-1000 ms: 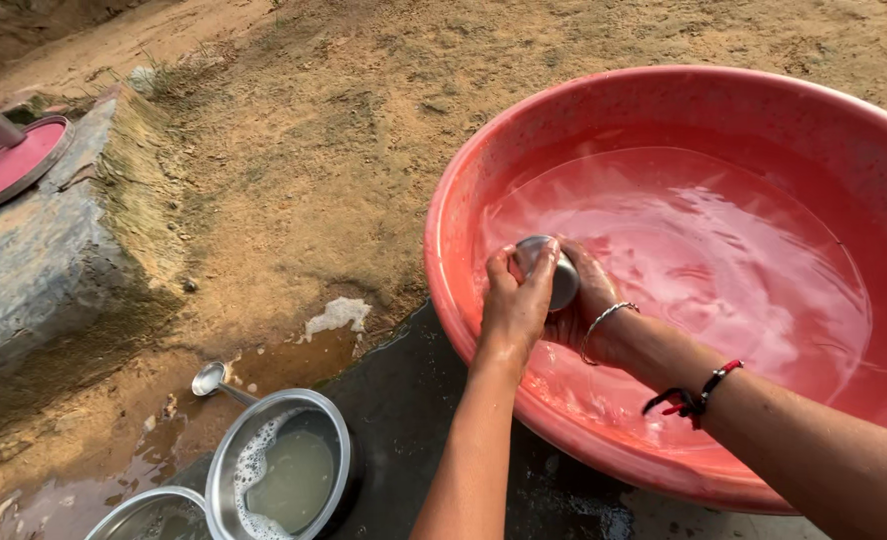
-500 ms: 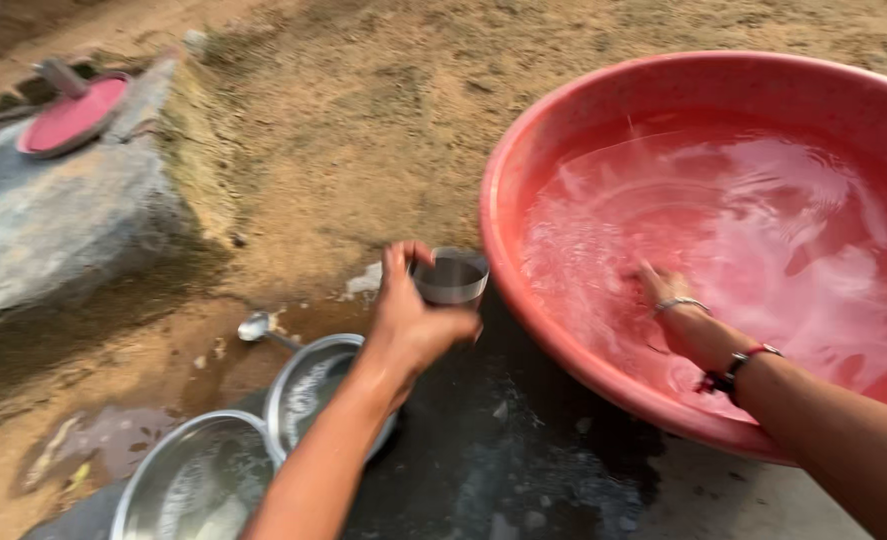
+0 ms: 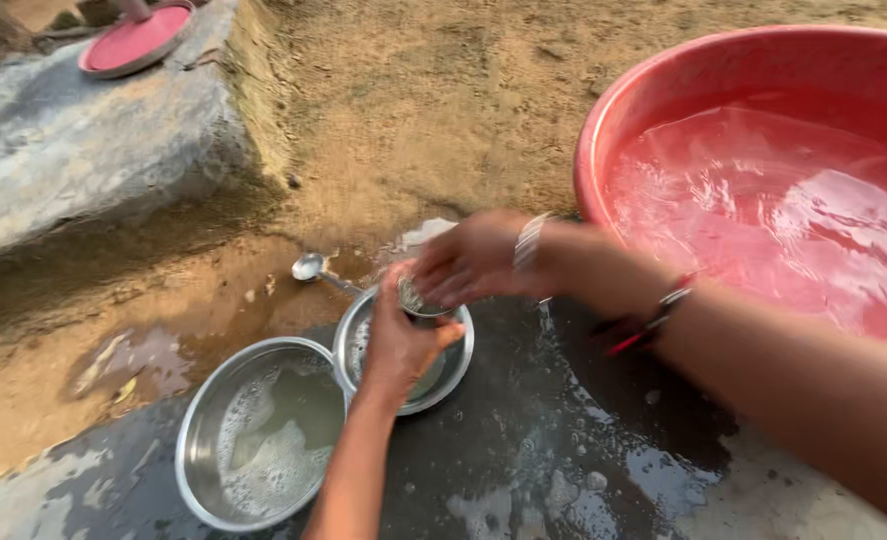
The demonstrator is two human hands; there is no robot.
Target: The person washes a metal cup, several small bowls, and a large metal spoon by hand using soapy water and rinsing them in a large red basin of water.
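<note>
Both hands, left hand [image 3: 395,345] and right hand [image 3: 468,258], with closed grip on one steel cup [image 3: 418,300] above two steel bowls [image 3: 263,430].

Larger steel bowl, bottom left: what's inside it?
The larger steel bowl holds cloudy greenish water with white soap foam along one side. Nothing else shows above the surface; the murky water hides the bottom, so anything sunk there cannot be seen.

Red water-filled basin [image 3: 603,130], ladle [image 3: 311,266], pink lid [image 3: 135,40] on stone slab [image 3: 83,150].
</note>
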